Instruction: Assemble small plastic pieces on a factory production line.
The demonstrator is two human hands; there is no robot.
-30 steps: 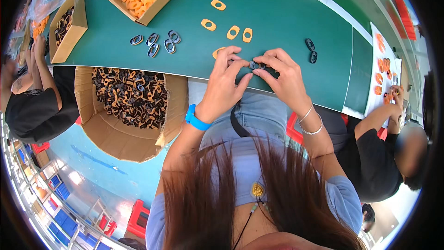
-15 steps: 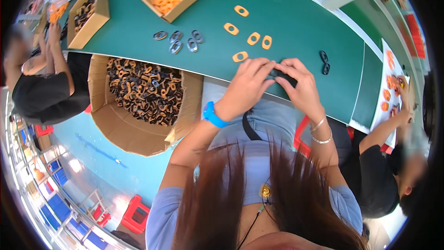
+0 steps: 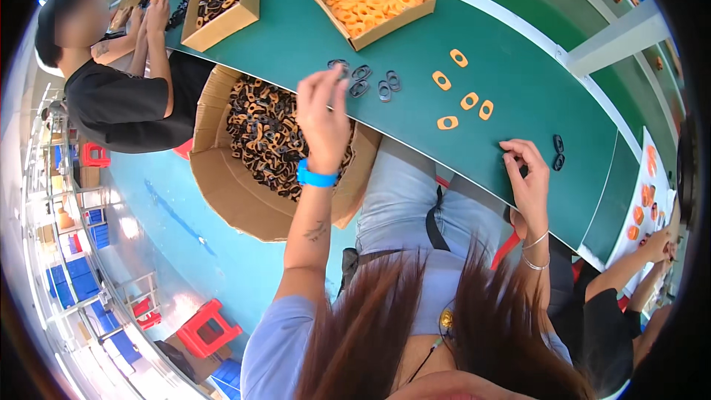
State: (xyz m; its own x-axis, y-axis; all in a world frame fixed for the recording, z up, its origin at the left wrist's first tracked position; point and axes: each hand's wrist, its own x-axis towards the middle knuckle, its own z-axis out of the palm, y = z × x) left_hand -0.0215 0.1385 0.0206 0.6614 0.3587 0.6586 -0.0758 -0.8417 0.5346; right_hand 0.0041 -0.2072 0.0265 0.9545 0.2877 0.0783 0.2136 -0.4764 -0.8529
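Whereas half a second earlier both hands met over a small dark piece at the table's near edge, they are now well apart. The left hand has swung across to the cluster of dark oval pieces, its thumb and fingertips narrowly spaced at the leftmost one; whether it grips that piece or only overlaps it in view cannot be told. The right hand hangs at the edge of the table, fingers half curled, near a pair of dark pieces; whether anything lies within its curl cannot be told. Five orange rings lie between the hands, their grouping unchanged. The separation suggests that the two-handed handling has been broken off. Beyond the cluster stands a carton of orange rings.
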